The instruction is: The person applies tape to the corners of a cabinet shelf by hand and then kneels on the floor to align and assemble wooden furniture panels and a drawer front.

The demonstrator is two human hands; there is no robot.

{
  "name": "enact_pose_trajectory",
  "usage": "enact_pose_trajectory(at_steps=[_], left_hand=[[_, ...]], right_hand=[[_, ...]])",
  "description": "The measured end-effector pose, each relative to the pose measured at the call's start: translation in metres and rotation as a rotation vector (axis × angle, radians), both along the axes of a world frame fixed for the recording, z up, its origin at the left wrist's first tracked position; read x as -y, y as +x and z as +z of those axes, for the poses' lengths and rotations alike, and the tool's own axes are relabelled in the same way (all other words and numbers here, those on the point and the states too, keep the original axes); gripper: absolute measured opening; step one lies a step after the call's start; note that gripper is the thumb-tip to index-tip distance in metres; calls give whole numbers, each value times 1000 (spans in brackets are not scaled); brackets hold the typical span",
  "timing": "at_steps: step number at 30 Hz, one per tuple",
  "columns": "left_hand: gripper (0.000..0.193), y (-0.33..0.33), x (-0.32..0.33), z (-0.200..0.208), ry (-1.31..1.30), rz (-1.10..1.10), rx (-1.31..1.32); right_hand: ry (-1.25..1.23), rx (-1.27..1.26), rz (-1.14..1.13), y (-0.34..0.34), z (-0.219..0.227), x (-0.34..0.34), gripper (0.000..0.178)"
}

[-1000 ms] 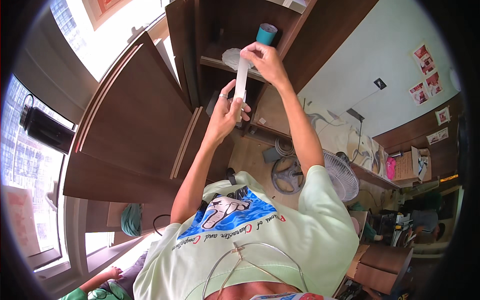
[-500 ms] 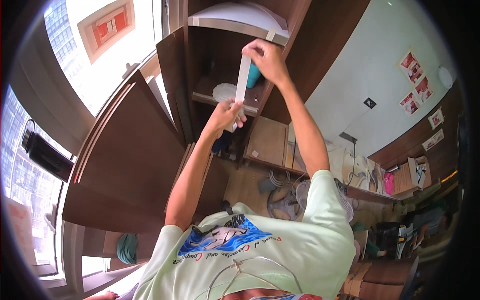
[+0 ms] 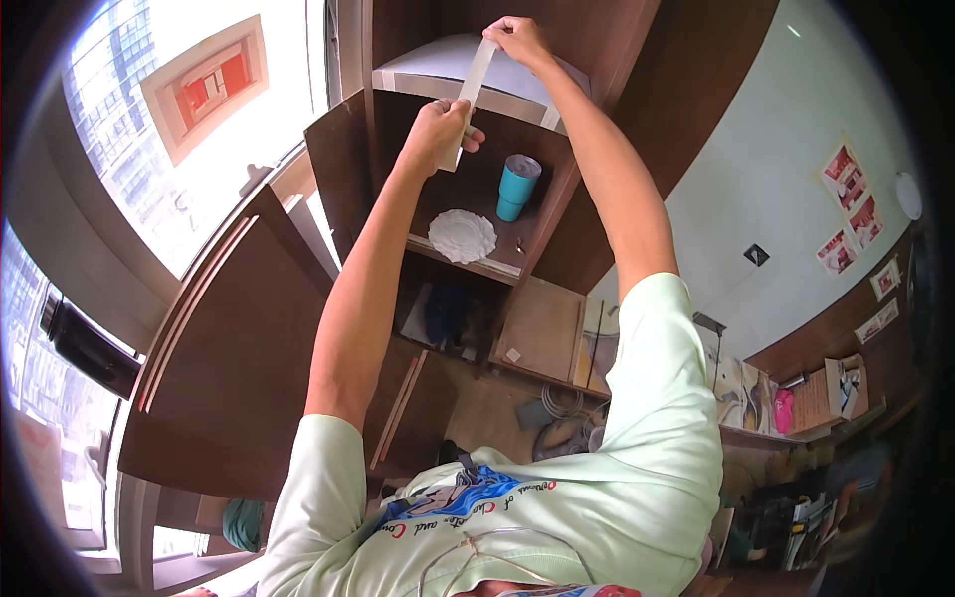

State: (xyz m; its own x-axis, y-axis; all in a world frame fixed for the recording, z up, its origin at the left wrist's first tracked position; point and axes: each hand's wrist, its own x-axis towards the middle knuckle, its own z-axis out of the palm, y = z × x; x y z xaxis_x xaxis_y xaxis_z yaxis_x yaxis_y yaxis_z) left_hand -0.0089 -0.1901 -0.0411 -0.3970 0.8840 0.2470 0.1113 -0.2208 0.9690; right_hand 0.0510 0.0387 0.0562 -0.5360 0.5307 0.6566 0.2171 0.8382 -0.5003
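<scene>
A pale strip of masking tape [image 3: 478, 73] stretches taut between my hands at the upper shelf. My left hand [image 3: 433, 136] is closed around the tape's lower end, with a roll partly hidden under the fingers. Higher up and to the right, my right hand [image 3: 519, 42] pinches the strip's free end between thumb and fingers. Behind the strip, a white sheet [image 3: 428, 62] lies on the upper shelf, with a beige band along the shelf's front edge [image 3: 517, 106]. On the shelf below are a teal tumbler [image 3: 518, 187] and a white ruffled round piece [image 3: 463, 237].
An open brown cabinet door [image 3: 234, 348] stands at the left, near the window and a black bottle [image 3: 90, 348]. A dark cabinet side panel [image 3: 647, 139] rises beside my right arm. Cables and a wooden board [image 3: 540, 318] lie low at the centre.
Both hands have risen with the tape strip, from in front of the lower compartment to the upper shelf's edge. The tumbler and ruffled piece now show fully.
</scene>
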Motion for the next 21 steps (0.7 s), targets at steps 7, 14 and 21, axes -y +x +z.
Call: enact_pose_trajectory(at_steps=[7, 14, 21], left_hand=[[39, -17, -38, 1, -30, 18, -51], [37, -17, -47, -18, -39, 14, -2], [33, -15, -53, -32, 6, 21, 69]], right_hand=[[-47, 89, -63, -27, -26, -63, 26], [-8, 217, -189, -33, -52, -61, 29], [7, 212, -273, -29, -68, -67, 56]])
